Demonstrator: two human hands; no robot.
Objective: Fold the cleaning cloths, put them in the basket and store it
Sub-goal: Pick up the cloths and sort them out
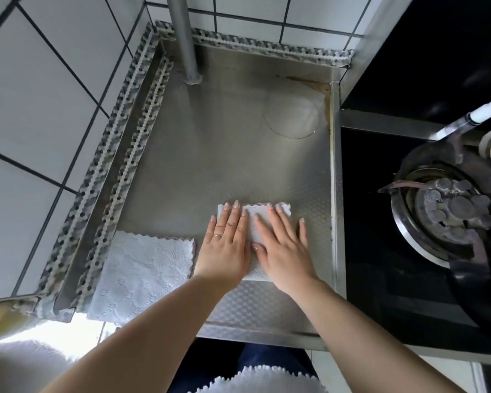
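Note:
A folded white cleaning cloth with a scalloped edge lies on the steel counter, near its front. My left hand lies flat on the cloth's left part, fingers straight. My right hand presses flat on its right part, fingers spread. A second white cloth lies spread out at the counter's front left corner, apart from my hands. A third scalloped white cloth shows at the bottom edge, below the counter. No basket is in view.
A metal pipe stands at the counter's back. White tiled walls close the left and back. A black gas hob with a burner lies to the right. A round water mark sits at the back right.

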